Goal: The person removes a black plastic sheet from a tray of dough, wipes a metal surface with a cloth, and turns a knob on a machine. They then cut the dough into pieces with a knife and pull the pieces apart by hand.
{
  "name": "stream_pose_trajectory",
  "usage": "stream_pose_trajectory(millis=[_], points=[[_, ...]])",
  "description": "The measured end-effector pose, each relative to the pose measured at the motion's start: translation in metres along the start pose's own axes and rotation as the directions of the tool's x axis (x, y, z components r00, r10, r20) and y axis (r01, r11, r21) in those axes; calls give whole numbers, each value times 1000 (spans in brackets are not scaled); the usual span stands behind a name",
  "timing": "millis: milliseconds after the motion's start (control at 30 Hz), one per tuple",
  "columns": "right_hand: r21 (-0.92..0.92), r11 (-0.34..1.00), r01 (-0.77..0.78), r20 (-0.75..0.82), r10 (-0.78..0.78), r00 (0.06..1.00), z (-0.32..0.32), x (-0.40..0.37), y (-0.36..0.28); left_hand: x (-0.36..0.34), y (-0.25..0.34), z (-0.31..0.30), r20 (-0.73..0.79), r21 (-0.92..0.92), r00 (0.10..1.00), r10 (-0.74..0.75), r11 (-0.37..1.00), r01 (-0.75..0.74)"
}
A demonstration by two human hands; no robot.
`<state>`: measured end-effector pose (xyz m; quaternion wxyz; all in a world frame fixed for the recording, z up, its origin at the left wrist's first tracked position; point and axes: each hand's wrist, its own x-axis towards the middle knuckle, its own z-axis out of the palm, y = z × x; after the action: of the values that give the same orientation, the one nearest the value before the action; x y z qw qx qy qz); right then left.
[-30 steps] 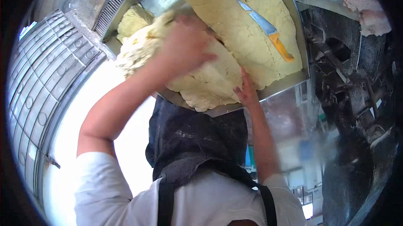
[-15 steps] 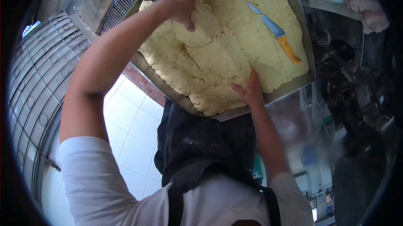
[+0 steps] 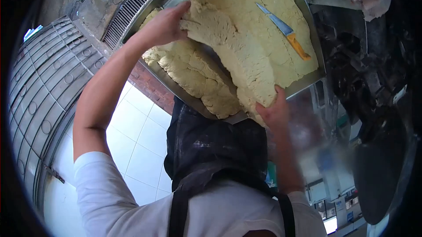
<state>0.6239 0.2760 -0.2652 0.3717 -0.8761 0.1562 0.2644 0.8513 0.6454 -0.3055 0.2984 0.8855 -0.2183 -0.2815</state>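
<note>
A long, thick strip of pale yellow dough [image 3: 239, 54] is raised at an angle between my two hands, over a large metal tray [image 3: 303, 84]. At its far end my left hand [image 3: 163, 26] grips the strip, with the thumb side against the dough. Near the tray's front edge my right hand [image 3: 276, 110] holds the other end, thumb and fingers around it. A second dough piece [image 3: 195, 72] lies at the tray's left, apart from the strip by a dark gap. On the flat dough sheet [image 3: 281, 65] to the right rests a knife [image 3: 282, 26] with a yellow-orange handle.
A slotted metal grate [image 3: 136, 6] runs along the tray's left side. Further left stands a curved wire rack or gate [image 3: 48, 87] above white floor tiles [image 3: 140, 149]. A pinkish cloth [image 3: 371, 1] lies at the upper right, near dark clutter.
The dough strip has come up and shifted right, opening a gap beside the left piece. My left hand moved down and left with its end; my right hand moved slightly right and down.
</note>
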Motion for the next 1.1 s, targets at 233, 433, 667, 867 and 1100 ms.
stream_pose_trajectory(millis=[233, 433, 667, 867, 1100], points=[[-253, 967, 26, 97, -1, 995, -46, -4, -63, -19, 8, -16, -96, -76, 995, 19, 997, -26], [193, 980, -46, 407, -37, 913, -32, -30, -40, -36, 31, -83, 300, 12, 944, -138, 990, 141], [577, 612, -541, 754, -143, 641, 121, 39, 84, 53, -75, 14, 735, 447, 473, -486, 872, 201], [547, 646, -533, 745, -84, 662, 142, 31, 109, 75, -61, 49, 712, 621, 328, -621, 775, 120], [17, 956, 293, 364, -279, 889, 69, 63, 80, 37, -72, 66, 383, 481, 872, -303, 872, 92]])
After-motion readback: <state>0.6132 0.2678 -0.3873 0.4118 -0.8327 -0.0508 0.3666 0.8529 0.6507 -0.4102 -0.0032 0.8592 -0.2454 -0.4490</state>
